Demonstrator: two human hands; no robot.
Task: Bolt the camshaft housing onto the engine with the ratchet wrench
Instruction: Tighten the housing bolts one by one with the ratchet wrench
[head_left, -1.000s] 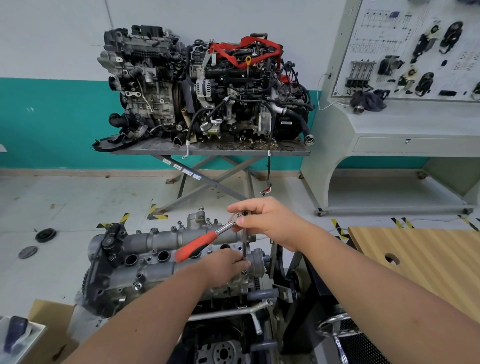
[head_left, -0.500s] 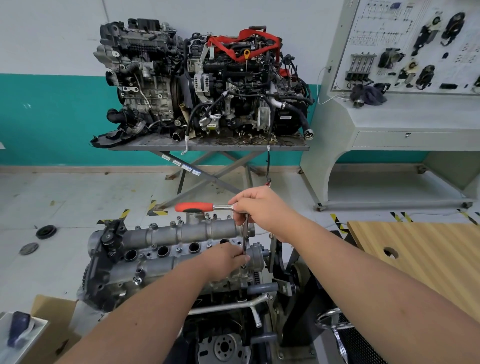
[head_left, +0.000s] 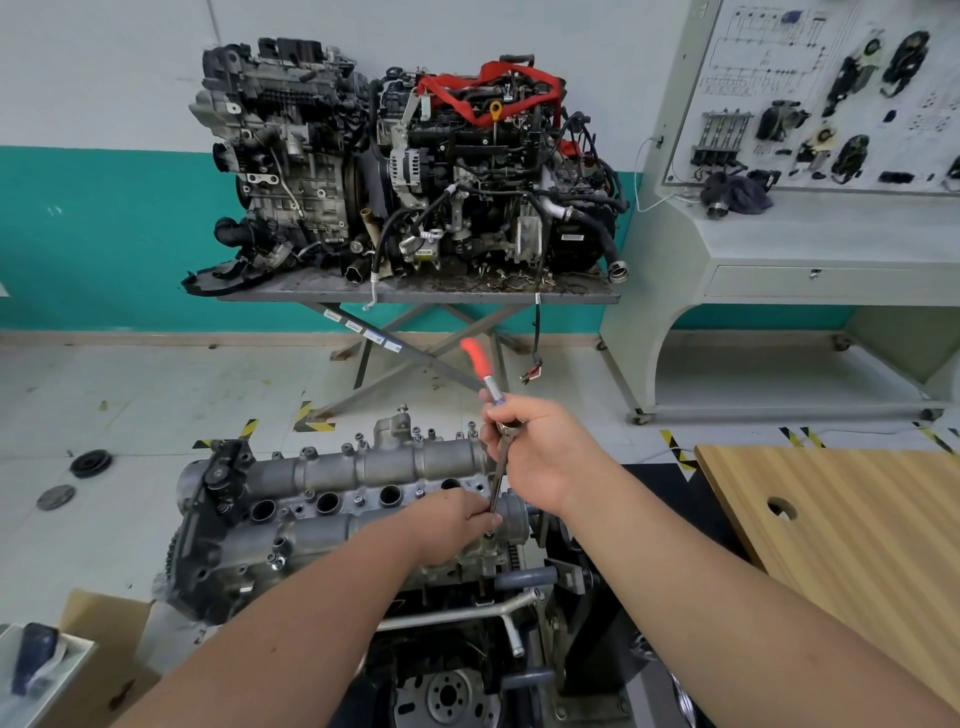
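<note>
Tightening of a housing bolt is the step in hand, at the right end of the camshaft housing (head_left: 363, 483), which sits on top of the engine (head_left: 447, 691) in the near centre of the view.

Left hand (head_left: 457, 525): rests on the near right part of the housing, its fingers (head_left: 485, 518) curled around the lower end of the extension bar (head_left: 497, 483), steadying it over the bolt. The bolt itself is hidden under the hand.

Right hand (head_left: 540, 457): just beyond and above the left, its fingers closed around the head of the ratchet wrench (head_left: 483, 371), holding the top of the extension. The red handle points up and away, toward the far side.

Other bolts stand along the far edge of the housing; whether they are seated cannot be told.

Judgement: the next move calls for sweeping the handle around while the left hand keeps the bar upright on the bolt; a tilt risks the socket slipping off.

Further off, to the right, a wooden tabletop (head_left: 841, 519); against the far wall, two other engines on a stand (head_left: 415, 297).
</note>
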